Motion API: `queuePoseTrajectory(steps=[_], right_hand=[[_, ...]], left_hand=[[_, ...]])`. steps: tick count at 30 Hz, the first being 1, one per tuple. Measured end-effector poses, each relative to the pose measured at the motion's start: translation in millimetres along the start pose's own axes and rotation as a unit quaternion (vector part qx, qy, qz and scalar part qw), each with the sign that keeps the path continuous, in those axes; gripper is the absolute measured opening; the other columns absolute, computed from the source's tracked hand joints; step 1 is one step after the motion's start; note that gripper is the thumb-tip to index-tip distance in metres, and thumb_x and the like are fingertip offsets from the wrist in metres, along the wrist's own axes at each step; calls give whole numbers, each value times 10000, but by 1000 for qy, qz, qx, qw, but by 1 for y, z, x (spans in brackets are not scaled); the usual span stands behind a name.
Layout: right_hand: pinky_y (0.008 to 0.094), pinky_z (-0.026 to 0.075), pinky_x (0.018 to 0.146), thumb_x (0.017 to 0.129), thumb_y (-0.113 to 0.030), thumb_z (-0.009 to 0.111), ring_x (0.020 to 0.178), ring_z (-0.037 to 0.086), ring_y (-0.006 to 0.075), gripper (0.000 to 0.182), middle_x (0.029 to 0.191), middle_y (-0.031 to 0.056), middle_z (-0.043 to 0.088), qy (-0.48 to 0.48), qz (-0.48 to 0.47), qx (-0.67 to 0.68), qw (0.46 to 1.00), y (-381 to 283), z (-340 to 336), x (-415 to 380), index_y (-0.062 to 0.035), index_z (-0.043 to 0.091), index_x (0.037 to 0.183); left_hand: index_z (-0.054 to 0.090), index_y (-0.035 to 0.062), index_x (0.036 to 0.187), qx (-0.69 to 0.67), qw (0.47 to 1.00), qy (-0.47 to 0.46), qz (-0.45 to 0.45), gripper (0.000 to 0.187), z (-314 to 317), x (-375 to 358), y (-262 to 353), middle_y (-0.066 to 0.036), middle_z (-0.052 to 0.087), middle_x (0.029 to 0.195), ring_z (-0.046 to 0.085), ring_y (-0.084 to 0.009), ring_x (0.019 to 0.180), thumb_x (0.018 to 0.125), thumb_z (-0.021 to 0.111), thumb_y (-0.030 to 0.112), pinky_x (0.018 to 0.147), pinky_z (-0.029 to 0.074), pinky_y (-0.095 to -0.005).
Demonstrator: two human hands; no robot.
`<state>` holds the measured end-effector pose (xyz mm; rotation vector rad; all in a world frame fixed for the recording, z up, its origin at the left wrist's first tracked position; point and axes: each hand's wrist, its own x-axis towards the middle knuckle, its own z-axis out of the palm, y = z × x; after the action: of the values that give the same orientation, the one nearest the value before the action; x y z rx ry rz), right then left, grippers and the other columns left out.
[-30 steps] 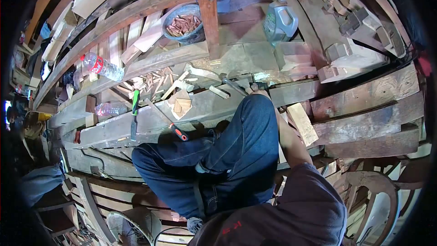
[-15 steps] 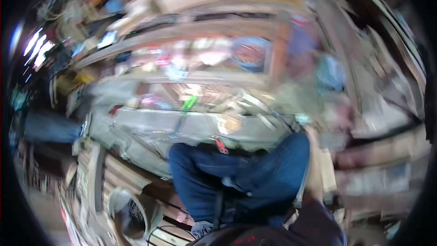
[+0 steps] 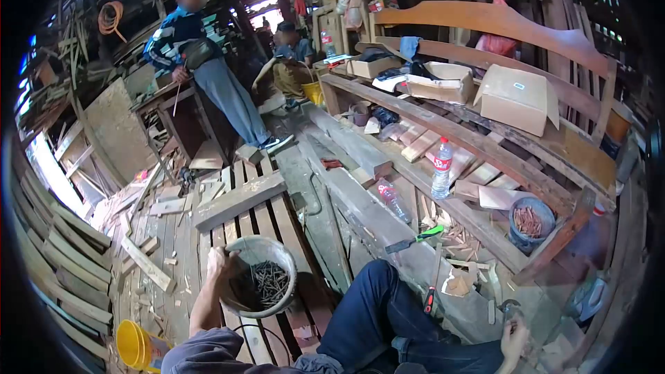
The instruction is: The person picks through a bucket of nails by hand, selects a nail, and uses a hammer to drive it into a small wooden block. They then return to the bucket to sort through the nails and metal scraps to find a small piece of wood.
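My left hand (image 3: 220, 263) is closed over the left rim of a grey bucket (image 3: 294, 263), which tilts towards me on the wooden slats. Inside lies a heap of thin dark nail-like pieces (image 3: 270, 284). Low on the right, beyond my knee, my right hand (image 3: 514, 339) is closed around a tool with a curved metal head (image 3: 510, 305); the fingers hide its handle. A red-and-black handled tool (image 3: 429, 300) lies between my knee and the grey beam (image 3: 374, 218). On that beam rests a flat blade with a green handle (image 3: 429, 233).
Two other people are at the back, one standing (image 3: 208, 62) and one sitting low (image 3: 291, 62). A long wooden bench (image 3: 443, 111) carries cardboard boxes (image 3: 516, 100). Below it stand a plastic bottle (image 3: 441, 170) and a bucket of reddish sticks (image 3: 532, 235). A yellow bucket (image 3: 131, 345) is at lower left.
My view has swung left and steadied from a blur, bringing the standing person into sight. My left hand now shows clearly on the bucket's rim; my right hand is lower, past my knee.
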<state>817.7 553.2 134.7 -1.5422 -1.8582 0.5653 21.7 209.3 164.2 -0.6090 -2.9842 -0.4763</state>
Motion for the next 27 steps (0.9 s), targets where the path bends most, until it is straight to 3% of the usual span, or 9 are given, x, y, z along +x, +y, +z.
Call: queuePoseTrajectory(steps=[1, 4, 6, 8, 10, 12, 16, 20, 27], right_hand=[[401, 447, 605, 859, -18, 579, 642, 586, 291, 51, 687, 169, 581, 26, -51, -20, 998, 3, 6, -2, 30, 574, 841], [399, 448, 607, 846, -12, 591, 644, 584, 291, 48, 707, 177, 585, -19, 9, 24, 999, -11, 13, -1, 30, 568, 840], [413, 466, 629, 814, 20, 597, 684, 608, 330, 61, 748, 191, 598, 7, -73, -8, 997, -37, 26, -4, 32, 586, 873], [418, 482, 653, 817, 7, 598, 703, 621, 339, 83, 759, 196, 606, -8, -117, 42, 992, -77, 46, -5, 25, 603, 898], [423, 493, 672, 829, -31, 609, 700, 620, 340, 74, 767, 191, 615, -64, -167, 28, 983, -96, 87, -7, 9, 621, 890], [469, 479, 709, 790, -74, 636, 767, 616, 388, 58, 764, 184, 614, -139, -128, 164, 968, -178, 116, -23, -16, 632, 795], [434, 516, 778, 766, -81, 709, 830, 634, 360, 110, 866, 140, 671, -172, -403, 281, 854, -302, 196, -64, -63, 671, 867], [446, 496, 907, 844, -132, 641, 1076, 556, 359, 226, 1065, 175, 613, -315, -521, 284, 741, -376, 280, -117, 31, 608, 997], [474, 415, 1046, 773, -201, 697, 1285, 405, 450, 536, 1272, 291, 476, -304, -487, 65, 816, -382, 352, -135, 67, 538, 1208]], left_hand=[[730, 12, 1010, -15, 1000, -4, -17, 542, 5, 1, -5, -262, 700, 901, 692, -399, 892, 810, 742, 517, 788, 546, -477], [724, 25, 1017, 16, 1000, -4, 11, 522, -36, -31, 48, -256, 695, 891, 689, -403, 875, 815, 740, 506, 773, 548, -483], [714, 17, 1000, 58, 998, 1, 26, 519, -36, -33, 54, -244, 699, 874, 694, -396, 852, 834, 720, 507, 744, 560, -464], [723, 14, 909, 114, 988, 50, 88, 525, -31, -35, 51, -238, 695, 815, 702, -385, 791, 852, 687, 534, 691, 565, -456], [727, 22, 801, 154, 982, -18, 106, 560, -73, -60, 99, -228, 680, 726, 701, -372, 707, 868, 642, 572, 629, 562, -453], [731, 46, 734, 190, 966, -27, 174, 649, -77, -62, 106, -210, 660, 647, 692, -361, 637, 871, 564, 658, 584, 554, -448], [712, 74, 684, 181, 951, 32, 248, 613, -69, -76, 122, -178, 653, 619, 678, -339, 586, 886, 556, 632, 551, 541, -442], [695, 75, 683, 166, 954, 26, 249, 582, -55, -70, 130, -167, 650, 608, 673, -334, 573, 886, 575, 607, 547, 537, -444], [657, 66, 688, 128, 954, 56, 266, 523, -55, -73, 132, -164, 626, 581, 663, -343, 569, 878, 620, 552, 537, 526, -445]])
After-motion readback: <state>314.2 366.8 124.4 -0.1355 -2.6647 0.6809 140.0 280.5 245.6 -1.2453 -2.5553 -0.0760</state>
